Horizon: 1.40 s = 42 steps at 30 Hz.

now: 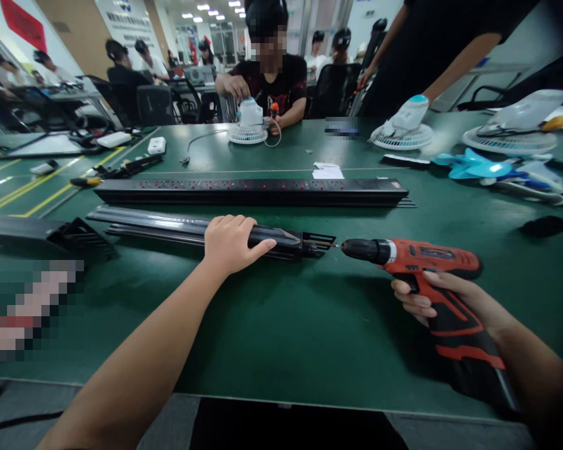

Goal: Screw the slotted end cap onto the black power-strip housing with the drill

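My left hand (229, 244) is closed over a long black metal strip (159, 224) lying on the green table, pressing on it near its right end. Slotted black end pieces (316, 244) show at that end. Around the handle of a red and black cordless drill (434, 259) my right hand (469, 300) is wrapped, its forefinger by the trigger. The drill points left, and its bit tip is close to the slotted end; whether they touch I cannot tell. Behind the strip lies a long black power strip (253, 192) with a row of small red dots.
Another long dark casing (23, 231) lies at the left. White fan parts (403, 125) and blue fan blades (473, 164) occupy the far right. Across the green table (300, 337) a person works on a small fan (248, 125); another person stands at the right. A screwdriver (87, 181) lies far left.
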Available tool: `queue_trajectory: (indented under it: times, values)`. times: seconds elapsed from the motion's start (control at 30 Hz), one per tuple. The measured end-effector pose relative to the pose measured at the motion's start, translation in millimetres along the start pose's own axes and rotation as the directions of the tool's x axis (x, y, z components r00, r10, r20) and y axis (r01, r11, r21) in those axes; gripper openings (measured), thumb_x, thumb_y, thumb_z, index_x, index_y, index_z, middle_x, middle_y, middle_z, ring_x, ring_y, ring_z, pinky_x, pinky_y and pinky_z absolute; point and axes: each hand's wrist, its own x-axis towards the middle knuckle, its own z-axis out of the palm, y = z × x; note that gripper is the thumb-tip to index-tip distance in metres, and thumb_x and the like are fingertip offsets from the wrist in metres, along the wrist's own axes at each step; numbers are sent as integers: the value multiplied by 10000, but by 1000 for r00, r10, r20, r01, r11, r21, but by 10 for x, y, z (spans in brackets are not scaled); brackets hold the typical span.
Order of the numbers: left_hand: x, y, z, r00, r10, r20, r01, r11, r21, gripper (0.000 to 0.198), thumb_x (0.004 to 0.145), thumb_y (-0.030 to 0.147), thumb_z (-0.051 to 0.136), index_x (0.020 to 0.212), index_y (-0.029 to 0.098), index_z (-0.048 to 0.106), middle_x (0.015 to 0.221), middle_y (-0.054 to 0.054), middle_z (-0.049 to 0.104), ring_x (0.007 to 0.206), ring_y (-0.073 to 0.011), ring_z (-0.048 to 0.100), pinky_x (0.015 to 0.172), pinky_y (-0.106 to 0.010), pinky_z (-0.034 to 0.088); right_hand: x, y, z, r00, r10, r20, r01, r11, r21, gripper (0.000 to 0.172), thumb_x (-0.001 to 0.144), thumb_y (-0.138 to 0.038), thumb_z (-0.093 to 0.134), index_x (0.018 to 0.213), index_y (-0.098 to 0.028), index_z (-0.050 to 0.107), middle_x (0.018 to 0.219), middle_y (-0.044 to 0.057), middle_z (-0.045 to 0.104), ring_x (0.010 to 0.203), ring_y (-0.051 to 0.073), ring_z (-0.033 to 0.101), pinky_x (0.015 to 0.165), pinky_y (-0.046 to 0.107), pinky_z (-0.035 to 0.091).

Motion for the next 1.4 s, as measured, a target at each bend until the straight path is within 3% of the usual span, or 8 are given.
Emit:
queue_trajectory:
  times: [1.4]
  values:
    - [-2, -3, 13, 1000, 2, -8, -2, 1000, 17, 705, 967, 807, 393, 1031, 207, 759, 953, -96, 782, 909, -327, 704, 886, -485, 493, 0, 3, 7, 1000, 18, -8, -18, 999, 32, 322, 629, -470, 503, 779, -193, 570, 520, -45, 424, 439, 74, 324, 390, 204, 325]
